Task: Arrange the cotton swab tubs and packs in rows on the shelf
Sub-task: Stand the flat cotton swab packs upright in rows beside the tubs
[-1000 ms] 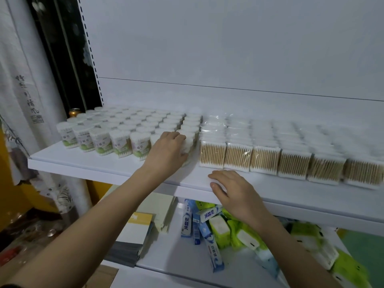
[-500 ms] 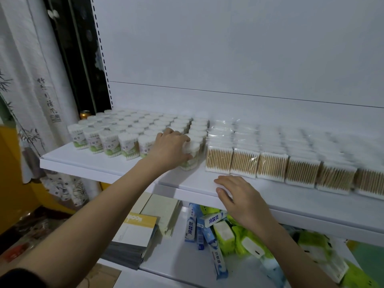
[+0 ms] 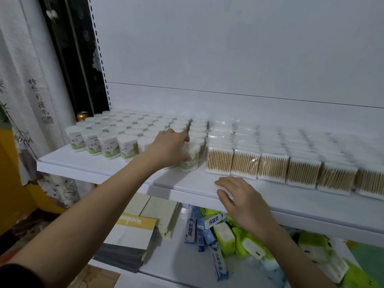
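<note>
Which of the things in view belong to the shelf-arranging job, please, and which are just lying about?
Job:
- cotton swab tubs
- tub held by left hand
- flat swab packs
- top shelf

Lying about:
- toothpaste boxes
- green packs
- booklets
- can

Head view, down onto near shelf (image 3: 116, 171)

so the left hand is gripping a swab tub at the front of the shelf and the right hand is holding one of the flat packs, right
Not quite. The left hand does grip a swab tub at the front, but the head view shows the right hand holding no pack: it rests on the shelf edge, in front of the flat packs.
</note>
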`<state>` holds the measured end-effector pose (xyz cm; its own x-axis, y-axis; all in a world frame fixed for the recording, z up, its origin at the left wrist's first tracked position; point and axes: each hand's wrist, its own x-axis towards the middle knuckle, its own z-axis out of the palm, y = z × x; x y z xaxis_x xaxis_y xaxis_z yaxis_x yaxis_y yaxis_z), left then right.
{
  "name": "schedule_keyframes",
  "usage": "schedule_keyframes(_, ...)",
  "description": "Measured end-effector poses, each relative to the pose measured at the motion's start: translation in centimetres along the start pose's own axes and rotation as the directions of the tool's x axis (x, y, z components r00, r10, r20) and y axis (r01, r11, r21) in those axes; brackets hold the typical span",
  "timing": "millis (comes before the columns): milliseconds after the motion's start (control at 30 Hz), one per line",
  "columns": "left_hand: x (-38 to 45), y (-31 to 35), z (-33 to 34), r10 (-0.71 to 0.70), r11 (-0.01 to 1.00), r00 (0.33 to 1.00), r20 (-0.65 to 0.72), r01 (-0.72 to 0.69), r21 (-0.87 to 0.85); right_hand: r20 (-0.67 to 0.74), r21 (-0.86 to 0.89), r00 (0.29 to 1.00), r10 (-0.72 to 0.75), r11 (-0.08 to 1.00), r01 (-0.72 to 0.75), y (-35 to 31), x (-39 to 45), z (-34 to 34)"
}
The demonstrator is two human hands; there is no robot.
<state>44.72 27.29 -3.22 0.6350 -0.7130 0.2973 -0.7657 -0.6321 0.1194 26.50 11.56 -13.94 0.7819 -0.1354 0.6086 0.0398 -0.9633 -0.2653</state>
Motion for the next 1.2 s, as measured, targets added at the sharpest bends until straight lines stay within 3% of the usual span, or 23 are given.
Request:
schedule_keyframes(200, 0.0, 0.1, 0.2, 0.012, 0.999, 1.0, -0.021, -0.011, 0.049, 0.033, 0.02, 0.999, 0.013, 1.0, -0.014, -0.1, 0.2, -0.3)
schedule_keyframes(333, -1.6, 1.7, 0.7, 0.098, 0.98, 0.942, -0.321, -0.146, -0.132, 0.183, 0.272, 0.975, 0.128, 0.946, -0.175, 0.1, 1.5, -1.6)
schedule_keyframes(400, -2.4, 4.0, 1.6, 0.113, 0.945, 0.916, -0.385, -0.218, -0.242, 0.139, 0.388, 0.967, 0.214, 0.887, -0.252, 0.3, 2.8, -2.8)
schedule_keyframes(500, -2.1, 6.9, 3.5, 0.154, 0.942, 0.915, -0.372, -0.25, -0.225, 0.044, 0.358, 0.952, 0.303, 0.885, -0.298, 0.9, 4.6, -4.1)
schedule_keyframes(633, -0.2, 7.7, 4.9, 0.198, 0.978, 0.928, -0.314, -0.208, 0.003, -0.025, 0.356, 0.929, 0.369, 0.872, -0.336, 1.9, 5.5, -4.7)
schedule_keyframes(800, 0.0, 7.4, 6.0, 0.222, 0.975, 0.9, -0.375, -0.202, 0.094, -0.046, 0.403, 0.92, 0.388, 0.851, -0.339, 2.4, 5.2, -5.0)
schedule_keyframes(967, -0.1, 7.0, 4.9, 0.234, 0.962, 0.905, -0.356, -0.267, -0.047, -0.026, 0.424, 0.904, 0.426, 0.824, -0.376, 2.8, 5.4, -4.9)
schedule_keyframes(1100, -0.6, 6.0, 2.3, 0.338, 0.88, 0.881, -0.33, -0.42, -0.22, 0.025, 0.578, 0.888, 0.459, 0.718, -0.388, 2.4, 6.1, -5.6)
schedule_keyframes(1200, -1.1, 5.3, 0.1, 0.457, 0.758, 0.799, -0.39, -0.579, -0.3, 0.258, 0.633, 0.892, 0.372, 0.633, -0.447, 2.3, 6.4, -6.4)
